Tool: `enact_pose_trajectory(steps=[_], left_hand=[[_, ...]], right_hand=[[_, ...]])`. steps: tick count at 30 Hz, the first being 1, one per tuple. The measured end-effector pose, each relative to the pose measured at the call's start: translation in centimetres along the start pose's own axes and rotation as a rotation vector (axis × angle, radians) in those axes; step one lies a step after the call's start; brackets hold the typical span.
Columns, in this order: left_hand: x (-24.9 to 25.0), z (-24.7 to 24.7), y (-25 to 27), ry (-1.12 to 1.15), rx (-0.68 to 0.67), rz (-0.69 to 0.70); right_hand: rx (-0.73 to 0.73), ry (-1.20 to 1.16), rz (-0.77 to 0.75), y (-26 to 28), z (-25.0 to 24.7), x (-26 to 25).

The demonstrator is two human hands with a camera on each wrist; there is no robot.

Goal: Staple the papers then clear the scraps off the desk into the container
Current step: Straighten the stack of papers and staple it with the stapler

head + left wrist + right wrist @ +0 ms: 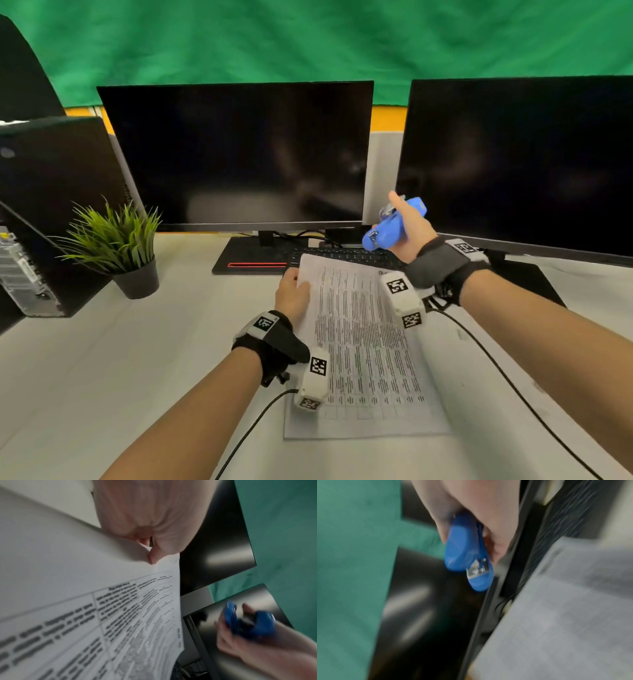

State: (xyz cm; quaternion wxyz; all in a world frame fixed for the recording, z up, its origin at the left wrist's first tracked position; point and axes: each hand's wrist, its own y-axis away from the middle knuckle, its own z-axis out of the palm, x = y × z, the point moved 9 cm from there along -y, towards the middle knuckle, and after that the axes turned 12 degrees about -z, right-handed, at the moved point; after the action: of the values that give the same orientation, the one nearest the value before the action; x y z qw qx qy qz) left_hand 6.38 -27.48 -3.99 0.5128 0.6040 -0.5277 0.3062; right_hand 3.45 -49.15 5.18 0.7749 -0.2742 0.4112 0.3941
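Printed papers with dense tables lie on the white desk, their far end lifted over the keyboard. My left hand pinches the papers at their far left corner, thumb on top. My right hand grips a blue stapler in the air, above and to the right of that corner, in front of the right monitor. In the right wrist view the blue stapler shows its metal plate and its mouth points away from the palm. No scraps or container are in view.
Two dark monitors stand at the back. A black keyboard lies under the papers' far end. A potted plant and a computer case stand at left. Wrist cables trail across the white desk.
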Motion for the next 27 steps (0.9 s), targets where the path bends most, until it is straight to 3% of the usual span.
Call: enact_pose_trajectory(steps=[3,7,9,12,14,22,24,27], left_hand=[[0.4,-0.2,0.6,-0.032,0.013,0.057],[0.9,-0.8,0.6,-0.103,0.092,0.108],[1.0,-1.2,0.6,-0.108,0.117,0.087],[1.0,-1.6,0.7,-0.120,0.127,0.065],[1.1,-1.7,0.7,-0.131,0.115,0.051],[1.5,-4.2,0.5,-0.065,0.070,-0.074],[2.2,-5.9,0.6,-0.048,0.041,-0.098],[2.8,-10.1,0.1,-0.002,0.017,-0.141]], right_hand=[[0.039,0.292,0.145,1.3,-9.1,-0.6],[0.162,1.319,0.160,3.4,-22.1,-6.2],[0.143,1.630,0.178,4.5,-25.2,-8.3],[0.121,1.915,0.246,6.7,-27.9,-9.9],[0.124,1.998,0.276,7.4,-29.4,-10.1],[0.206,1.917,0.327,7.7,-31.7,-8.5],[0.226,2.000,0.260,7.3,-30.1,-9.0],[0.163,2.046,0.032,6.1,-25.0,-9.0]])
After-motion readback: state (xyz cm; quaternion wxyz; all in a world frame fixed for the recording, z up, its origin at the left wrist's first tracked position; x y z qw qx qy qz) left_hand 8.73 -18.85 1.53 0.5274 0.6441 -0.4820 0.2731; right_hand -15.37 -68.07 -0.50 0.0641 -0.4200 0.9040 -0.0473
